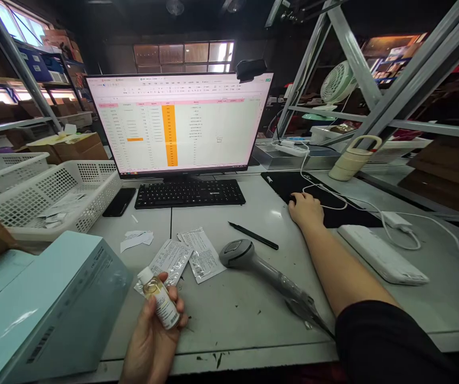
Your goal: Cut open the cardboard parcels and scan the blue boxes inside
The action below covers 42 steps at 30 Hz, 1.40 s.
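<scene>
Tilted in my left hand (159,325) is a small clear bottle (162,304) of yellowish liquid, with a white cap and a printed label. The fingers wrap around it above the front of the desk. Just behind it lie two silver-white printed sachets (202,256), one partly hidden by the bottle. My right hand (307,209) rests on the black mouse pad (351,213), its fingers curled over a computer mouse that the hand almost wholly covers. Between the hands lie a grey barcode scanner (259,264) and a black pen (253,235).
A monitor (197,122) showing a spreadsheet stands behind a black keyboard (189,193). At left are a pale blue box (73,298), white baskets (89,184) and a black phone (119,202). A white power bank (381,253), cables and a cream cup (349,164) are at right.
</scene>
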Available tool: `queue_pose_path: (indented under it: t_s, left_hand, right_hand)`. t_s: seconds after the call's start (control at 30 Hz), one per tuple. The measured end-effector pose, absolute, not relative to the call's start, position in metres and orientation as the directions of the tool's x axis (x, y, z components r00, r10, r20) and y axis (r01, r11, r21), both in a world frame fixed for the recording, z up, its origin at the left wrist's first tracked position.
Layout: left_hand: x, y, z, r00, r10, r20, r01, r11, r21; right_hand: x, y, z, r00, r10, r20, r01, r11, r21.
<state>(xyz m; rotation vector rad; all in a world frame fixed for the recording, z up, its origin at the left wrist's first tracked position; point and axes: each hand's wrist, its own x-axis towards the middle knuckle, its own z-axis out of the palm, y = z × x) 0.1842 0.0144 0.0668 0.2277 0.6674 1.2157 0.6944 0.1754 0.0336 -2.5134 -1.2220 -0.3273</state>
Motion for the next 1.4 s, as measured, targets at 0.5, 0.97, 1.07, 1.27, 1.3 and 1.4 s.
queue_pose_path:
  t_s: [0.5, 0.97, 1.07, 1.27, 1.3, 1.4]
  left_hand:
    - [0.184, 0.015, 0.068, 0.185, 0.928, -0.324, -0.784, 0.338, 0.52]
    - [0.179, 0.017, 0.059, 0.223, 0.942, -0.25, -0.749, 0.33, 0.574]
    - [0.178, 0.018, 0.055, 0.22, 0.947, -0.233, -0.756, 0.317, 0.572]
    - [0.181, 0.016, 0.06, 0.232, 0.939, -0.253, -0.76, 0.337, 0.556]
    - [0.181, 0.016, 0.061, 0.233, 0.94, -0.249, -0.761, 0.336, 0.555]
    - [0.181, 0.015, 0.062, 0.237, 0.941, -0.241, -0.768, 0.333, 0.547]
  right_hand:
    - [0.694, 0.173, 0.034, 0.609, 0.719, 0.333, 0.792, -0.574, -0.209]
    - [0.587, 0.236, 0.058, -0.037, 0.956, 0.29, 0.999, 0.047, -0.026]
    - [0.571, 0.243, 0.056, -0.026, 0.964, 0.266, 0.999, 0.035, -0.027]
    - [0.568, 0.246, 0.05, -0.014, 0.962, 0.273, 0.999, 0.023, -0.03]
    - [0.567, 0.246, 0.049, -0.011, 0.961, 0.277, 0.999, 0.02, -0.032]
    - [0.563, 0.249, 0.045, 0.006, 0.957, 0.291, 0.999, 0.006, -0.041]
